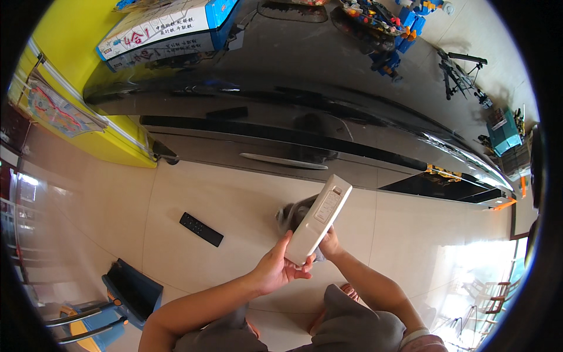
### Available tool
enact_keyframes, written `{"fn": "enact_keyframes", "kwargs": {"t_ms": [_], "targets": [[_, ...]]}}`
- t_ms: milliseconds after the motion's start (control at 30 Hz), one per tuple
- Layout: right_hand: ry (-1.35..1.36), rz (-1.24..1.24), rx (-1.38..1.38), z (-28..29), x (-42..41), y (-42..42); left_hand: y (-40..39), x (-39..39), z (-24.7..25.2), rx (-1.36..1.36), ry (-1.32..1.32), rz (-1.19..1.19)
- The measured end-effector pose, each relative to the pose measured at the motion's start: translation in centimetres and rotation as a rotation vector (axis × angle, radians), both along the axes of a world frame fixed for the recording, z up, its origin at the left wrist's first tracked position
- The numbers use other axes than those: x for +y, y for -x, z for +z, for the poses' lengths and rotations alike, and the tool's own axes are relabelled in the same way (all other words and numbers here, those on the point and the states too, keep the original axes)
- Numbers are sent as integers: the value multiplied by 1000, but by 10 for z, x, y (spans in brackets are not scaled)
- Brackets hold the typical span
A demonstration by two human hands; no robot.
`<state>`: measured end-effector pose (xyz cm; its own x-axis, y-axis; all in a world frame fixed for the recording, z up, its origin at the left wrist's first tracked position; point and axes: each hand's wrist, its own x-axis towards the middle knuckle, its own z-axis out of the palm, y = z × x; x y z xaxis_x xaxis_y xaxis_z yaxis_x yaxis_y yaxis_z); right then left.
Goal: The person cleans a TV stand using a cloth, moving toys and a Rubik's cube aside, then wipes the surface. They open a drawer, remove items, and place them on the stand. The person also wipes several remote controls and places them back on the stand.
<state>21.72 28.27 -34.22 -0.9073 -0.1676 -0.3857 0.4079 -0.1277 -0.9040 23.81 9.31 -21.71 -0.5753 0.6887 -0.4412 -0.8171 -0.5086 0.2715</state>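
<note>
A long white plastic device, perhaps a remote control (313,229), slants upward in front of me. A panel with raised marks lies near its far end. My left hand (281,266) grips its lower end, thumb on one edge and fingers beneath. Partly hidden behind the device, my right hand (329,244) has its thumb near the right edge; a grey cloth (319,255) shows beside and below that hand. What the right fingers hold is mostly hidden. A black remote control (201,229) lies on the tiled floor to the left.
A glossy black cabinet (264,101) spans the far side, bearing a boxed board game (162,28) and a bowl of small toy pieces (374,17). At left stands a yellow cabinet (118,152). A blue dustpan (136,290) is at lower left.
</note>
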Motion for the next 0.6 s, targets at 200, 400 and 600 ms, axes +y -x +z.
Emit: {"fn": "enact_keyframes", "kwargs": {"t_ms": [200,400,600], "targets": [[-769,178,68,73,0,23,4,-18,-8,101,183,222],[-916,189,450,108,16,27,4,-16,-19,71,289,253],[-687,348,1088,147,-22,24,-7,-1,-12,36,404,246]]}}
